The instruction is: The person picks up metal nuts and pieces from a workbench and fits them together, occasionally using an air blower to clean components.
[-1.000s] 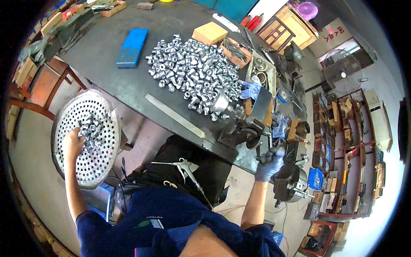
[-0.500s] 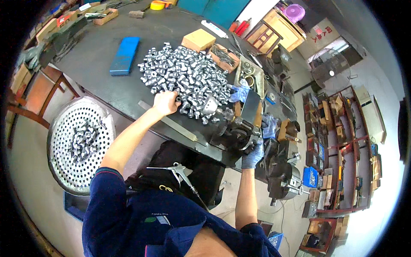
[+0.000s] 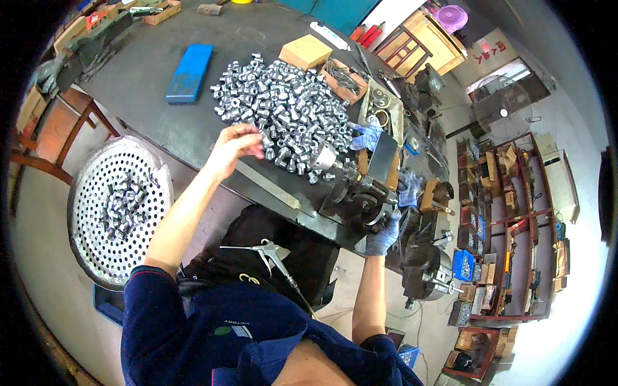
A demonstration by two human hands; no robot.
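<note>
My bare left hand (image 3: 237, 147) is at the near-left edge of a heap of small metal fittings (image 3: 283, 109). Its fingers are stretched and apart, with their tips against the outermost fittings. My right hand (image 3: 384, 237), in a blue-grey glove, is closed on a handle of the dark bench machine (image 3: 360, 199); the fingers partly hide that handle. At the machine's left end, a round silver chuck (image 3: 323, 156) reaches toward the heap. A dark upright plate (image 3: 383, 157) stands just behind the machine.
Left of the bench, a perforated round tray (image 3: 84, 193) holds several fittings. A blue box (image 3: 190, 74), a yellow block (image 3: 306, 51) and a flat metal bar (image 3: 270, 186) lie on the bench. An air blow gun (image 3: 273, 253) rests on dark cloth before me. Shelving (image 3: 515, 257) stands right.
My left hand has shifted slightly left and up, and its curled fingers have straightened. My right hand stays on the machine. The whole view has tilted slightly.
</note>
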